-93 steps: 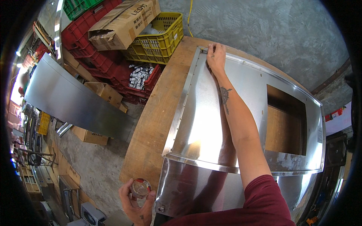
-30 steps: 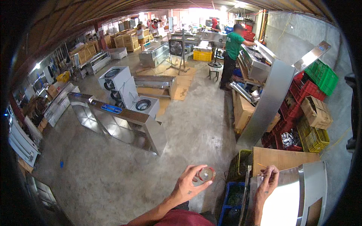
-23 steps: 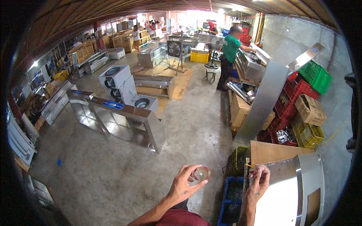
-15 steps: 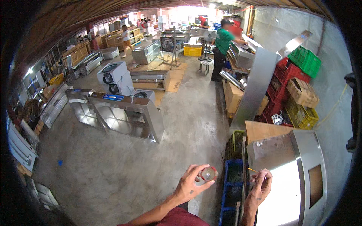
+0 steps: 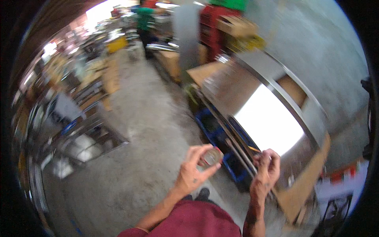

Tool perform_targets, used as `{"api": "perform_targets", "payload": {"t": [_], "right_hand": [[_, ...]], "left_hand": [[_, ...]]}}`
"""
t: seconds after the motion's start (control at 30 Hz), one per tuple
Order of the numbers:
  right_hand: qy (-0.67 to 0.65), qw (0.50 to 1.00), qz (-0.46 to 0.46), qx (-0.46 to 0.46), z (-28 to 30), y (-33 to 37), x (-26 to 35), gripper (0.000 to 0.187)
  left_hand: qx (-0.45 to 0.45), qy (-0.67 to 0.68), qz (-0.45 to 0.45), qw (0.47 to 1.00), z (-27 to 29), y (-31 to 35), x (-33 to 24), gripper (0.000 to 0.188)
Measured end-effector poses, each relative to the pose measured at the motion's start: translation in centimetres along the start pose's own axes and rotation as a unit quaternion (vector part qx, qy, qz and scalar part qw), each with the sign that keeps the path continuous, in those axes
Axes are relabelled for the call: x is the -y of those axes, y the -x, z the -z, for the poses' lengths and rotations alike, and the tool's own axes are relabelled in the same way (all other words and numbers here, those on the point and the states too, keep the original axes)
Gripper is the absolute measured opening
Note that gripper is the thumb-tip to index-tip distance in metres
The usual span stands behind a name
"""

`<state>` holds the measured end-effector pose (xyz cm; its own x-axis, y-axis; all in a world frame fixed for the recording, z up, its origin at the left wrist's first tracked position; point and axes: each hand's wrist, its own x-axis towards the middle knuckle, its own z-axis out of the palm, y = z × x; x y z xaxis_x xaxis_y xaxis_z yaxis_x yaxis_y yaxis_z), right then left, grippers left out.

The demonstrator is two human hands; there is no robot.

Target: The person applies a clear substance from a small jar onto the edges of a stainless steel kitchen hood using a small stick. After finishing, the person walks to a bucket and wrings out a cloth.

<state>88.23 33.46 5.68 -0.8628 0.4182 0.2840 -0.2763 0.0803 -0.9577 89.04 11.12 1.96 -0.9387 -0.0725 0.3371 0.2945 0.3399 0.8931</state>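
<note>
My left hand [image 5: 190, 172] grips a small round can [image 5: 212, 157] with a reddish side, thumb and fingers spread around it. The can's pale, round end faces up; I cannot tell what is inside. To its right, my right hand [image 5: 267, 170] pinches a thin yellow-orange stick [image 5: 254, 149] that points up and to the left. Most of the stick is hidden in my fingers. Under and beyond the right hand lies a large shiny sheet-metal panel [image 5: 233, 85] with a rectangular cutout, on a bench.
Blue crates [image 5: 205, 122] stand beneath the bench's left edge. A brown board [image 5: 308, 183] juts from its near end. Farther off are red crates [image 5: 211, 35], a cardboard box [image 5: 237, 26] and a person in green [image 5: 144, 19]. Metal frames [image 5: 92, 138] stand at left on the concrete floor [image 5: 154, 114].
The view has swung right, bringing the bench and metal panel toward the middle, with blur. Both hands keep hold of the can and the stick and appear slightly higher in the picture.
</note>
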Motion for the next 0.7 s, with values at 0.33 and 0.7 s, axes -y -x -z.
{"api": "perform_targets", "payload": {"t": [0.33, 0.7], "right_hand": [[0.179, 0.973, 0.141, -0.026, 8.1, 14.1, 2.5, 0.012], [0.38, 0.894, 0.214, -0.098, 24.1, 23.0, 5.6, 0.019]], "left_hand": [[0.148, 0.04, -0.086, 0.985, -4.5, 8.2, -2.9, 0.066], [0.28, 0.059, -0.229, 0.93, -14.3, 20.2, -11.4, 0.072]]}}
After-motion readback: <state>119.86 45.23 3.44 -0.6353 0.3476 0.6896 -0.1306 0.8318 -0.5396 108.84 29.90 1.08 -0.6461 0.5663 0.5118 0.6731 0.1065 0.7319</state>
